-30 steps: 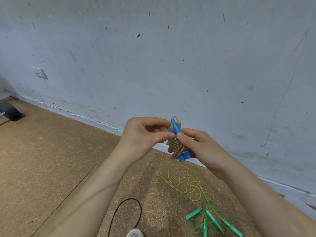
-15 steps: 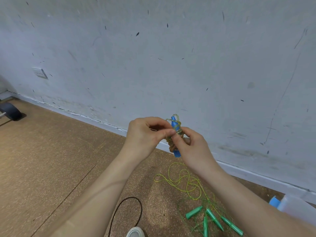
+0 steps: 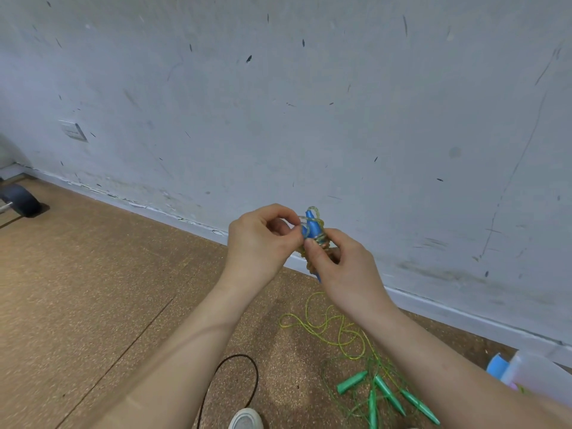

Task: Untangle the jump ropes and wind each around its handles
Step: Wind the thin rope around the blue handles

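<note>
A pair of blue jump-rope handles (image 3: 312, 227) stands upright in front of the wall, with a yellowish rope wound tightly around their middle. My right hand (image 3: 343, 267) grips this bundle from the right, thumb across the coils. My left hand (image 3: 263, 239) pinches a loop of the rope at the top of the handles. On the cork floor below lie several green handles (image 3: 387, 394) tangled in thin green rope, and a loose yellow-green rope (image 3: 337, 329) curls beside them.
A grey wall with a white skirting board (image 3: 464, 317) runs close behind. A black cable (image 3: 247, 373) loops on the floor above a white shoe tip (image 3: 246, 419). A pale container with a blue part (image 3: 523, 373) sits at the right; a dark wheel (image 3: 21, 199) at far left.
My right hand has shifted up over the coils and now covers most of the bundle's lower end. My left hand has stayed at the top, working the rope loop.
</note>
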`<control>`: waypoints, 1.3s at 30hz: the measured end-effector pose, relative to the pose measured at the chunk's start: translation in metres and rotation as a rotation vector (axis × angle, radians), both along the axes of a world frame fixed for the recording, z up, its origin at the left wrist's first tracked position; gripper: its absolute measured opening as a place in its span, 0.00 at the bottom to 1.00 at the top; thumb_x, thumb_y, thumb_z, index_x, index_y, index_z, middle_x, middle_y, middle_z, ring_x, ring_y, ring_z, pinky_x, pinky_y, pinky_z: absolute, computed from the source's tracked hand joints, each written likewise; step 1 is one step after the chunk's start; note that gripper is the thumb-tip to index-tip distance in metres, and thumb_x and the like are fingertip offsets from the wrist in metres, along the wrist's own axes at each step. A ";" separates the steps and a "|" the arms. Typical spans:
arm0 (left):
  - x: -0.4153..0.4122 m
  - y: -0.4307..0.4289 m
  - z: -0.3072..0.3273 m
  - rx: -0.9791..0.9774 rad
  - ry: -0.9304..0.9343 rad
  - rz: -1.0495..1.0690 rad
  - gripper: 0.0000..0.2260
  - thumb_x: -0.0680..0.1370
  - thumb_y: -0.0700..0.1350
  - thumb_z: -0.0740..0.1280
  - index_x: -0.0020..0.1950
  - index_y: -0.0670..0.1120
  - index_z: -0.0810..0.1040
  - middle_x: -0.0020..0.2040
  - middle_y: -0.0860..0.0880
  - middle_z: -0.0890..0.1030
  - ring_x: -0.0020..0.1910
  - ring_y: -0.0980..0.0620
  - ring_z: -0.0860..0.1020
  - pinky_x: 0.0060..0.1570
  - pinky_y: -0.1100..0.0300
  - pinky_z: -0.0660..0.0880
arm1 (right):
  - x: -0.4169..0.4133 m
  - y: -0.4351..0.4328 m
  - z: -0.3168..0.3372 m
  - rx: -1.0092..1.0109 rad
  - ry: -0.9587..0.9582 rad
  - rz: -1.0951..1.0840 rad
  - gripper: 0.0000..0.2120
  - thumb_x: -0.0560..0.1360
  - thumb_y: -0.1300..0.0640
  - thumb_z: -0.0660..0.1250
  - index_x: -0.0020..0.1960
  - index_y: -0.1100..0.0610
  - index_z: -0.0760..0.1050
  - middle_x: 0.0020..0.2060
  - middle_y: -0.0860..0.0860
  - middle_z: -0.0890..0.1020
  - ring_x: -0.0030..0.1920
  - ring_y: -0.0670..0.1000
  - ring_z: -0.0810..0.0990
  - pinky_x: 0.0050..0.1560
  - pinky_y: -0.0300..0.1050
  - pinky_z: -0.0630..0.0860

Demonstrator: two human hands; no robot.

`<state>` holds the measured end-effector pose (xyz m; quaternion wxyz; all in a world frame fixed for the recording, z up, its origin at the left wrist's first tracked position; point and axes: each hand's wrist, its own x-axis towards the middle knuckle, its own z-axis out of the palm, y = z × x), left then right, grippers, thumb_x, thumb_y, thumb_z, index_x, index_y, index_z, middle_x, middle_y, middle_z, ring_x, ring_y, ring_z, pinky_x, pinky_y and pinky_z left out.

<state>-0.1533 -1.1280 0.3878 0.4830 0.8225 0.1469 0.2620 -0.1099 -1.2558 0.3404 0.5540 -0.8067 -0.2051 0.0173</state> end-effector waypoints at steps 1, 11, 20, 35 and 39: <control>0.000 0.000 -0.001 0.039 -0.003 0.034 0.06 0.68 0.40 0.74 0.37 0.50 0.81 0.27 0.50 0.77 0.26 0.58 0.71 0.29 0.66 0.69 | 0.000 0.000 0.000 -0.007 -0.002 -0.001 0.08 0.77 0.43 0.64 0.50 0.45 0.77 0.33 0.48 0.83 0.38 0.49 0.82 0.42 0.55 0.79; -0.001 0.002 0.001 0.228 0.092 0.136 0.04 0.68 0.44 0.73 0.36 0.50 0.79 0.29 0.54 0.79 0.31 0.59 0.76 0.33 0.65 0.72 | -0.008 0.000 0.006 -0.262 -0.166 -0.024 0.13 0.77 0.40 0.61 0.47 0.49 0.74 0.29 0.48 0.78 0.32 0.51 0.77 0.35 0.52 0.74; -0.001 0.007 -0.003 -0.083 0.092 -0.033 0.05 0.70 0.41 0.75 0.45 0.48 0.85 0.38 0.54 0.85 0.41 0.60 0.82 0.46 0.64 0.79 | -0.001 -0.006 0.007 -0.269 -0.153 -0.017 0.13 0.77 0.39 0.60 0.48 0.48 0.74 0.32 0.48 0.82 0.34 0.50 0.79 0.39 0.53 0.76; 0.009 0.004 -0.011 -0.271 0.090 0.058 0.06 0.67 0.37 0.73 0.40 0.46 0.82 0.33 0.51 0.81 0.30 0.57 0.77 0.36 0.63 0.75 | -0.007 -0.003 0.008 -0.422 -0.210 0.009 0.13 0.78 0.41 0.60 0.46 0.50 0.71 0.30 0.48 0.77 0.33 0.52 0.76 0.34 0.48 0.70; 0.008 0.022 -0.009 -0.572 0.156 -0.098 0.11 0.69 0.35 0.75 0.50 0.44 0.82 0.44 0.46 0.80 0.33 0.54 0.78 0.35 0.66 0.76 | 0.002 -0.007 0.012 -0.269 -0.037 0.148 0.10 0.77 0.43 0.64 0.49 0.49 0.77 0.33 0.50 0.82 0.35 0.52 0.80 0.39 0.52 0.76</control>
